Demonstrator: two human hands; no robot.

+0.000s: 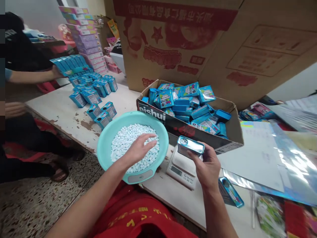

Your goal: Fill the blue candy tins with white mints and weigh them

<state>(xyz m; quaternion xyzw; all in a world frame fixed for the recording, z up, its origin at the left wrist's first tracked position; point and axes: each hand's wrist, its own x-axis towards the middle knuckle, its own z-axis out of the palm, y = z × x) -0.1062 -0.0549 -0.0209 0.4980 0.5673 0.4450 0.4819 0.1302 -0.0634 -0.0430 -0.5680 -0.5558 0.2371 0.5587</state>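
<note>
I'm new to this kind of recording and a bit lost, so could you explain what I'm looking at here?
There's no machine: these are a person's bare hands, and this single picture comes from a camera worn on their head, looking forward and down. The left hand is open over small white pieces in a turquoise basin. The right hand holds a blue tin by a small scale. On the table there's also an open box of blue packs.
</note>
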